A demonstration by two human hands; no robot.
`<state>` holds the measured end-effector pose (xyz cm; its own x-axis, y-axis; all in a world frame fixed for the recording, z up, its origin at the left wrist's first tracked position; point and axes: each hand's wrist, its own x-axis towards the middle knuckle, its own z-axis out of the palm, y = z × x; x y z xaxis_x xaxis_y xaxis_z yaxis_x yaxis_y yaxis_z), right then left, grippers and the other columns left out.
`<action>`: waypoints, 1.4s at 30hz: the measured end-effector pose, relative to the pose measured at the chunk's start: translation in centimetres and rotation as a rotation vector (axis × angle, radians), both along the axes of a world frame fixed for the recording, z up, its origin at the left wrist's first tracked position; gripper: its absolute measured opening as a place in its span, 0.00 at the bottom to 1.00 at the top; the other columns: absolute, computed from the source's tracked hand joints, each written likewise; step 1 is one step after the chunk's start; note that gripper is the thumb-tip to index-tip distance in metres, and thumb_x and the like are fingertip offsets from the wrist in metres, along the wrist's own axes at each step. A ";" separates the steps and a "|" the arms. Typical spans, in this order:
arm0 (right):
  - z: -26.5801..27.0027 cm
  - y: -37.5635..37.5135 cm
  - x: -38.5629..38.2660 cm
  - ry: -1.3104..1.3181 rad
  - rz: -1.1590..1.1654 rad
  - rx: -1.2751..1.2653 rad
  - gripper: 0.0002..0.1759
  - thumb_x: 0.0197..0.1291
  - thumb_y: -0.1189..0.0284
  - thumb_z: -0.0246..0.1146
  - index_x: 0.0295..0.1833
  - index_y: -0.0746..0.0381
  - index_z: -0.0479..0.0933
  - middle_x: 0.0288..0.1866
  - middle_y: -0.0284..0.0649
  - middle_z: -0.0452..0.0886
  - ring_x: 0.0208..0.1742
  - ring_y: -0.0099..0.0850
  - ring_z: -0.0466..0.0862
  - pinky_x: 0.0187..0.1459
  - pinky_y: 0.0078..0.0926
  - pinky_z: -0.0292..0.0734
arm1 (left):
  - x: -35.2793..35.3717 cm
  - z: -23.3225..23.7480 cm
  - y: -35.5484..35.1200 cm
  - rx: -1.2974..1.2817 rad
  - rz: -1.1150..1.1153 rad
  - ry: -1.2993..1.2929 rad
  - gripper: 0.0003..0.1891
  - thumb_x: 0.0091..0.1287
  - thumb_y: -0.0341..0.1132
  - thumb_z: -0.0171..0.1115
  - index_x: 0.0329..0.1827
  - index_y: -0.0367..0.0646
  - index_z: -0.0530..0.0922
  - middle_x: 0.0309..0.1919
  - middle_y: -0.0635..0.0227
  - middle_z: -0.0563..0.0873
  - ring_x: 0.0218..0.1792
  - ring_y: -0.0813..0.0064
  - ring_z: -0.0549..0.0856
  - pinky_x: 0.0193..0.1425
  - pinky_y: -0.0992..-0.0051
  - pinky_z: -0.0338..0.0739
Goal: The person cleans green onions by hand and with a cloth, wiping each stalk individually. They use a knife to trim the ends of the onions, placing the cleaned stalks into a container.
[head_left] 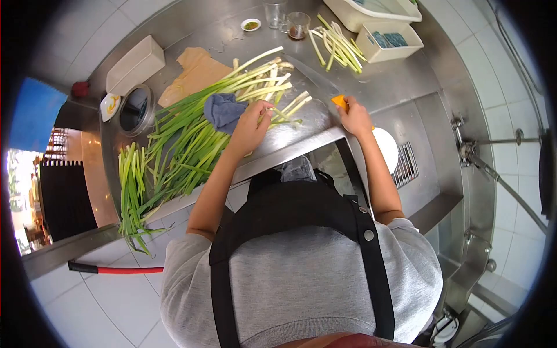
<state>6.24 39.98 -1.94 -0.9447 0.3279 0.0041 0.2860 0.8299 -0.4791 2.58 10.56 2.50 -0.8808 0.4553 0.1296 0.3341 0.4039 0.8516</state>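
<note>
A large heap of green onions (185, 139) lies across the steel counter, with green tops to the left and pale root ends to the right. My left hand (252, 127) is closed at the root ends, thumb and fingers pinching a green onion stalk (284, 115). Right beside that hand, a crumpled blue-grey cloth (223, 111) rests on the heap. My right hand (355, 118) grips the orange handle of a knife (319, 80). Its blade points away and to the left, over the counter near the root ends.
Trimmed pale stalks (339, 49) lie at the back, beside a cream bin (390, 53) and a glass mug (297, 26). A small sauce dish (250, 25), brown paper (191, 72), a white container (135, 65) and a round dark-filled bowl (136, 110) stand farther left. The sink (415, 124) is right.
</note>
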 end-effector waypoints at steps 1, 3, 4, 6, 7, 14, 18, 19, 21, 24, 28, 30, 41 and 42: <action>-0.7 0.2 -0.6 -0.011 0.016 0.041 0.23 0.57 0.57 0.59 0.50 0.64 0.72 0.43 0.56 0.79 0.47 0.52 0.79 0.48 0.44 0.74 | 0.1 0.5 -0.5 -0.002 0.018 0.063 0.08 0.65 0.30 0.52 0.42 0.36 0.73 0.35 0.55 0.77 0.38 0.60 0.78 0.44 0.69 0.71; -2.6 0.8 -1.5 -0.035 0.012 0.029 0.24 0.56 0.58 0.60 0.51 0.64 0.72 0.45 0.56 0.79 0.48 0.52 0.78 0.48 0.44 0.73 | 0.1 1.1 -1.3 -0.006 0.062 0.137 0.07 0.65 0.30 0.53 0.42 0.36 0.73 0.35 0.55 0.78 0.37 0.61 0.78 0.43 0.70 0.71; -4.2 1.5 -1.9 0.013 0.028 0.031 0.24 0.55 0.58 0.61 0.52 0.64 0.72 0.45 0.56 0.79 0.48 0.52 0.78 0.49 0.44 0.73 | 0.2 1.2 -1.7 0.030 0.074 0.152 0.07 0.65 0.31 0.54 0.41 0.36 0.74 0.35 0.55 0.78 0.37 0.61 0.78 0.43 0.70 0.71; -4.3 1.4 -2.5 0.006 0.038 0.020 0.24 0.53 0.59 0.63 0.51 0.64 0.73 0.47 0.55 0.79 0.51 0.50 0.77 0.51 0.42 0.73 | 0.5 1.7 -2.4 0.066 0.108 0.173 0.07 0.65 0.32 0.55 0.40 0.35 0.74 0.34 0.56 0.79 0.37 0.62 0.78 0.43 0.70 0.71; -3.8 0.8 -2.5 0.011 0.059 0.022 0.24 0.53 0.59 0.63 0.51 0.64 0.73 0.47 0.55 0.79 0.51 0.50 0.77 0.51 0.42 0.73 | 0.7 2.3 -2.5 0.060 0.120 0.156 0.07 0.65 0.32 0.55 0.39 0.35 0.75 0.34 0.56 0.79 0.36 0.62 0.78 0.43 0.70 0.72; 2.0 -10.5 -2.8 0.286 0.692 -0.553 0.24 0.60 0.56 0.59 0.56 0.62 0.73 0.53 0.48 0.76 0.57 0.40 0.74 0.59 0.34 0.66 | 1.4 3.0 -1.9 0.092 0.091 0.187 0.07 0.65 0.30 0.56 0.41 0.36 0.75 0.33 0.62 0.78 0.33 0.74 0.77 0.38 0.78 0.70; 3.5 -13.3 -2.7 -0.063 0.816 -0.962 0.13 0.67 0.66 0.51 0.50 0.62 0.73 0.42 0.42 0.79 0.43 0.32 0.79 0.48 0.28 0.73 | 1.5 2.8 -2.6 0.134 0.123 0.205 0.06 0.65 0.30 0.55 0.40 0.36 0.76 0.34 0.61 0.79 0.35 0.72 0.79 0.40 0.77 0.72; 3.5 -13.1 -3.3 -0.162 0.824 -0.787 0.13 0.68 0.67 0.50 0.49 0.63 0.73 0.39 0.43 0.80 0.41 0.32 0.79 0.47 0.28 0.73 | 1.5 2.8 -3.6 0.080 0.143 0.250 0.06 0.65 0.29 0.55 0.39 0.35 0.76 0.34 0.60 0.80 0.35 0.72 0.79 0.40 0.76 0.72; 3.6 -10.1 -4.8 -0.064 0.762 -0.443 0.18 0.68 0.61 0.47 0.47 0.63 0.75 0.40 0.49 0.80 0.44 0.39 0.80 0.47 0.33 0.74 | 1.6 2.8 -5.9 0.023 0.177 0.299 0.06 0.65 0.29 0.55 0.39 0.35 0.76 0.34 0.60 0.81 0.36 0.71 0.80 0.40 0.76 0.73; 3.4 -3.3 -9.7 -0.040 0.491 -0.030 0.23 0.67 0.56 0.45 0.47 0.63 0.76 0.44 0.55 0.79 0.47 0.52 0.78 0.49 0.44 0.72 | 2.2 3.7 -9.5 0.012 0.356 0.286 0.06 0.65 0.29 0.54 0.39 0.35 0.76 0.32 0.61 0.80 0.34 0.73 0.79 0.40 0.77 0.72; 1.3 4.6 -18.9 0.105 0.184 0.176 0.31 0.63 0.53 0.50 0.55 0.73 0.68 0.49 0.64 0.75 0.53 0.55 0.75 0.55 0.44 0.69 | 3.5 6.0 -12.6 -0.032 0.525 0.236 0.06 0.65 0.29 0.55 0.40 0.36 0.77 0.35 0.59 0.81 0.38 0.71 0.80 0.44 0.77 0.72; -0.2 7.2 -21.5 0.228 0.135 0.412 0.27 0.59 0.58 0.56 0.54 0.70 0.70 0.45 0.61 0.76 0.48 0.54 0.77 0.53 0.45 0.70 | 3.6 7.3 -14.9 0.027 0.622 0.358 0.06 0.66 0.30 0.55 0.41 0.37 0.78 0.36 0.63 0.82 0.37 0.77 0.78 0.44 0.78 0.72; -5.0 0.4 -20.8 -0.146 0.324 0.428 0.21 0.61 0.55 0.53 0.52 0.55 0.77 0.54 0.45 0.77 0.56 0.49 0.73 0.57 0.48 0.67 | 5.9 19.8 -30.3 0.066 0.935 0.888 0.10 0.67 0.33 0.57 0.45 0.36 0.79 0.35 0.73 0.83 0.33 0.86 0.77 0.39 0.84 0.72; -4.9 0.1 -20.5 -0.143 0.336 0.421 0.21 0.61 0.55 0.53 0.52 0.55 0.77 0.54 0.45 0.77 0.56 0.49 0.73 0.57 0.48 0.67 | 5.3 20.2 -31.4 -0.009 0.943 0.875 0.09 0.66 0.33 0.57 0.44 0.37 0.79 0.35 0.71 0.83 0.34 0.86 0.77 0.39 0.84 0.72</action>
